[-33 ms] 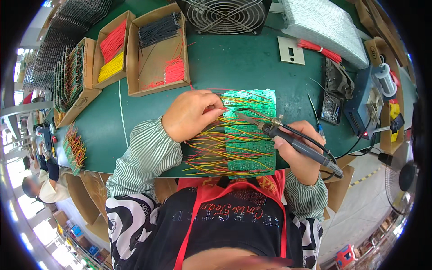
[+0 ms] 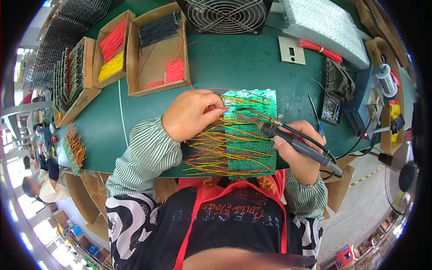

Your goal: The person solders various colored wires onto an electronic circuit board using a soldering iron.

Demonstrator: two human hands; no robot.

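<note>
A green circuit board panel (image 2: 252, 155) lies on the table in front of me, with rows of red, yellow and black wires (image 2: 204, 155) sticking out past its left side. Over the panel's upper left edge, my left hand (image 2: 191, 114) pinches a red wire between thumb and forefinger; most of that wire is hidden by the hand. My right hand (image 2: 299, 150) grips a soldering iron (image 2: 301, 146) from the right. A thin metal feed tube is clamped along the iron. The iron's tip points left, close to the pinched wire; whether it touches the board I cannot tell.
Cardboard boxes of cut wires (image 2: 158, 49) stand at the back left, beside a box of wired boards (image 2: 72, 81). A fan (image 2: 225, 15) is at the back. To the right are a soldering station (image 2: 360, 112), a black tray (image 2: 332, 108) and a screwdriver (image 2: 316, 117).
</note>
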